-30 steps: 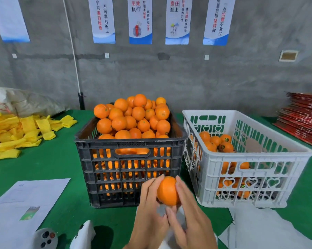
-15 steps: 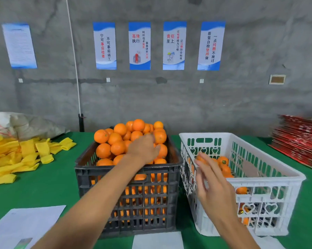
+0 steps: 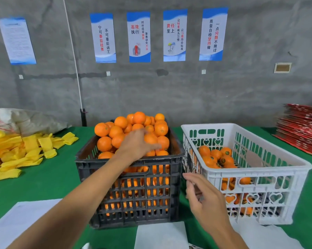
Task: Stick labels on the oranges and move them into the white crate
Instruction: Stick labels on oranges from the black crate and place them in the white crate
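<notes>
Two hands out: left hand [image 3: 139,143] spread on heaped oranges [image 3: 133,133] in black crate [image 3: 130,191], grip unclear; right hand [image 3: 203,196] loose, empty nr white crate [image 3: 259,169]; risk: nudged pile spills over rim.

Four blue-and-white wall posters [image 3: 175,35] with Chinese slogans: 宁可事前检查 不可事后返工; 高效执行; 责任至上; 质量自检坚持做 一点问题不放过

Right hand [image 3: 208,200] now back off the white crate [image 3: 259,169], apparently without the orange.

Head camera looks forward, slightly down, near both crates.
</notes>
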